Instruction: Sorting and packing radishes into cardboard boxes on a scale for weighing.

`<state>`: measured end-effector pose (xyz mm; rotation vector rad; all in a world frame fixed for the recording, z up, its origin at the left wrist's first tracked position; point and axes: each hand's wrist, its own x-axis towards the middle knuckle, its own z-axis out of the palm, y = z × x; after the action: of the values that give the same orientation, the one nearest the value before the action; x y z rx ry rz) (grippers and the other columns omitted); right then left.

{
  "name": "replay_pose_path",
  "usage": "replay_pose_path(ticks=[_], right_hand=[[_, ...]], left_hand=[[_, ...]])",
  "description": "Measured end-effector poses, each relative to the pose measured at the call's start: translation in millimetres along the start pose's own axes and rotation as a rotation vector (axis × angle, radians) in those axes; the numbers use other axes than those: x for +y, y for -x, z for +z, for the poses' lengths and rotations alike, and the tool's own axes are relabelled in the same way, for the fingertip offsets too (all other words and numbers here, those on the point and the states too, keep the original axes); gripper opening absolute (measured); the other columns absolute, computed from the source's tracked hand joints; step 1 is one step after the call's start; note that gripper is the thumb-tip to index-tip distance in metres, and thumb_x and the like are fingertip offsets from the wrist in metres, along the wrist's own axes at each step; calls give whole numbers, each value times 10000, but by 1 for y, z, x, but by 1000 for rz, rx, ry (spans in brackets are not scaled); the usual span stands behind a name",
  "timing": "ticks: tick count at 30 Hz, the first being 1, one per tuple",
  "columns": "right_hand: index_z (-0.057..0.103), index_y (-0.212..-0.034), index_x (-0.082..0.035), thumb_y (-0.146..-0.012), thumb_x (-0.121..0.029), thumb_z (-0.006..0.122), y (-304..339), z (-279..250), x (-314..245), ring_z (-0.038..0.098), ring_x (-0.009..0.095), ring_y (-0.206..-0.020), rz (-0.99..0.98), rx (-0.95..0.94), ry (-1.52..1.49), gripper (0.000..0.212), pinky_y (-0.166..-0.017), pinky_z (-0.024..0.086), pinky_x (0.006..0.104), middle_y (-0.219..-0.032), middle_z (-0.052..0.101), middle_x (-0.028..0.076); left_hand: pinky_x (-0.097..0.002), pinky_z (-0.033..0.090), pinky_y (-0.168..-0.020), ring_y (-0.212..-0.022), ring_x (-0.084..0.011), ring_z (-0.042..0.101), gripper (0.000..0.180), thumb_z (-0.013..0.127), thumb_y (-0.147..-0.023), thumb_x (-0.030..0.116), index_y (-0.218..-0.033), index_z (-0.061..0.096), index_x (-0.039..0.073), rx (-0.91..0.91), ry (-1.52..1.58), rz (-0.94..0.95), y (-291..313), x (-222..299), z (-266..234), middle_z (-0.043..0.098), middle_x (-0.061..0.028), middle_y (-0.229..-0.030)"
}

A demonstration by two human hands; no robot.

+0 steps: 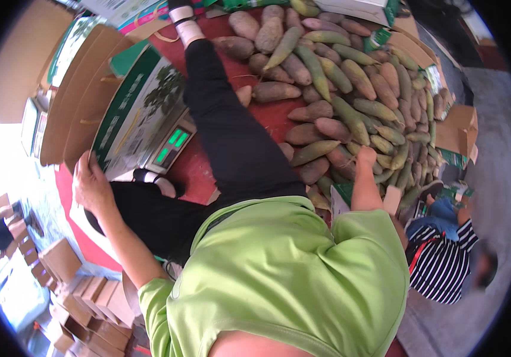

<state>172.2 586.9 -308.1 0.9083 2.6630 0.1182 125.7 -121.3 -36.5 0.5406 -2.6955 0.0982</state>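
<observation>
Tubers [374, 109] (elongated, greenish to reddish-brown, exact kind unsure) = big loose pile, upper centre to right of frame.

L to R: brown cartons [106, 300] at lower left, several w/ flaps up, contents n/v. L hand [93, 185], left of centre, fingers bent over near edge of box [139, 110]; looks clamped on it. Box = green/white printed side, brown flaps sticking up, upper left; interior hidden from this angle, so can't tell how full. Scale [172, 147] w/ lit green digits right by box's lower right side. Dark-trousered leg [225, 119] runs up the middle, red mat [208, 178] under.

R hand [367, 156], right of centre, down at pile, well apart from L hand; fingers curled, can't tell if a tuber's gripped. Striped-shirt co-worker [446, 256] lower right, by pile's edge.

Progress (judging from layout): box set up by scale, prob. partway thru; not closed yet. Lots of tubers unboxed, so most of the pile's apparently left.
</observation>
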Motion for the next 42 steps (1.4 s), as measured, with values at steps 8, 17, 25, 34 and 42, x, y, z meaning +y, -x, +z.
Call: replay_pose_path(ticks=[8,17,25,34,42], right_hand=[[641,-965,-31,-898,-324,446,18,-99,-52,566,408,-967,232,158,-554,358,-824,444,458,-999,629,209],[612,-976,-55,-907,-319,448,26,-200,-145,553,359,-976,-182,278,-382,319,-812,439,462,-1016,588,149],[589,-1040,25,-928,-180,511,92,-342,-242,599,138,-660,-803,311,-903,246,-623,465,262,-907,589,76],[580,-1025,-8,-896,-123,561,208,-476,-370,599,91,-720,-1475,39,-1221,174,-605,470,213,-839,622,38],[690,-816,-32,-776,-217,478,294,-412,-532,652,299,-852,-1817,193,-680,284,-776,506,405,-898,666,167]], left_hand=[[-368,482,-606,-776,-256,638,162,528,-904,282,-942,646,178,-6,21,-27,-2,8,-6,659,-13,-871],[-380,480,-657,-801,-253,634,149,541,-887,267,-920,644,166,2,36,-3,-2,4,-7,656,-26,-851],[-362,470,-675,-802,-228,629,113,554,-862,243,-902,637,177,11,37,3,-1,2,-8,637,-7,-816],[-365,462,-678,-800,-229,627,111,569,-849,239,-893,637,163,14,53,43,-3,4,-10,633,-24,-804],[-380,472,-678,-808,-251,624,111,557,-854,209,-927,633,171,-2,19,11,3,-5,-11,640,-32,-832]])
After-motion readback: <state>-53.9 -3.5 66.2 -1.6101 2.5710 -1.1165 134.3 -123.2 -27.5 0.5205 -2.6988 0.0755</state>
